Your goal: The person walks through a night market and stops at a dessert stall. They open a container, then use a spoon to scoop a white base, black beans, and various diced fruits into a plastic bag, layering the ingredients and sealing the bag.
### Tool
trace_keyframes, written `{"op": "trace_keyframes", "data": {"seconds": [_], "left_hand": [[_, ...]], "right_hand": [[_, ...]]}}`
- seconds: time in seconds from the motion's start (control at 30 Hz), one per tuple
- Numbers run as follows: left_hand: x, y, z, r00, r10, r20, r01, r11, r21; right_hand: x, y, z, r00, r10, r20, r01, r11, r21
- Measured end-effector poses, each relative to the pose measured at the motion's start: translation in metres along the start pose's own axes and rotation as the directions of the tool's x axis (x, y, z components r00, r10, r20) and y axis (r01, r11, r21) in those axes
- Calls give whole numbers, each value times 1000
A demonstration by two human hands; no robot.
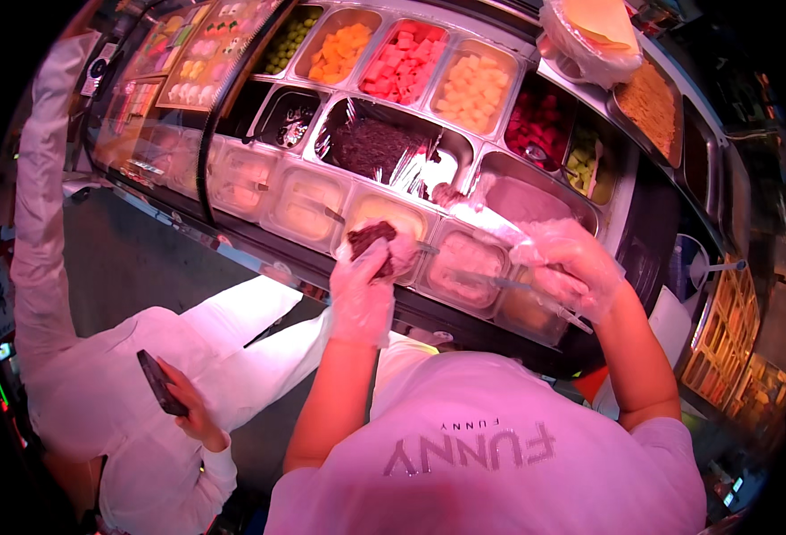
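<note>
My left hand (358, 299), in a clear plastic glove, is closed around a lump of dark, sticky food (370, 237) above the row of small tubs. My right hand (580, 265), also gloved, grips a shiny flat spatula (489, 219). Its tip points left and carries some dark food, near the right end of a metal pan (470, 157). That pan holds a dark purple-black mass (371, 147), partly covered by clear film. The kind of dark food cannot be made out. Below my right hand is a tub of pale pink paste (466, 265) with a handle in it.
Fruit pans stand at the back: orange cubes (339, 52), red cubes (405, 61), pale yellow cubes (474, 87). A pan of brown crumbs (647, 109) lies at right. A co-worker in white (121, 383) stands left, holding a phone (161, 382). A glass display case (174, 98) is at far left.
</note>
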State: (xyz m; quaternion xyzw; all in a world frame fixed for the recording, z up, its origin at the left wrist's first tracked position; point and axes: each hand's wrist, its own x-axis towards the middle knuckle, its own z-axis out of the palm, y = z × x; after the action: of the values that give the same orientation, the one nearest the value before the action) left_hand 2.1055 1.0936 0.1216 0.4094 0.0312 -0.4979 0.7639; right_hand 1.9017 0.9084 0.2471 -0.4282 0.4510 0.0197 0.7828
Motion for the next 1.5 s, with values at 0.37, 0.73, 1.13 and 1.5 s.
{"op": "trace_keyframes", "data": {"seconds": [0.37, 0.73, 1.13, 1.5], "left_hand": [[-13, 41, -27, 999, -7, 35, 7, 1000, 5], [2, 46, -22, 989, -113, 90, 141, 897, -418], [30, 9, -16, 994, -42, 103, 50, 996, -79], [81, -31, 37, 982, -37, 187, 64, 987, -144]], "right_hand": [[207, 40, -10, 940, -342, 11, 12, 0, -1000], [248, 39, -19, 951, -31, 308, 288, -275, -917], [242, -31, -37, 986, -39, 165, 149, -268, -952], [74, -58, -73, 990, 128, -58, -140, 935, -327]]}}
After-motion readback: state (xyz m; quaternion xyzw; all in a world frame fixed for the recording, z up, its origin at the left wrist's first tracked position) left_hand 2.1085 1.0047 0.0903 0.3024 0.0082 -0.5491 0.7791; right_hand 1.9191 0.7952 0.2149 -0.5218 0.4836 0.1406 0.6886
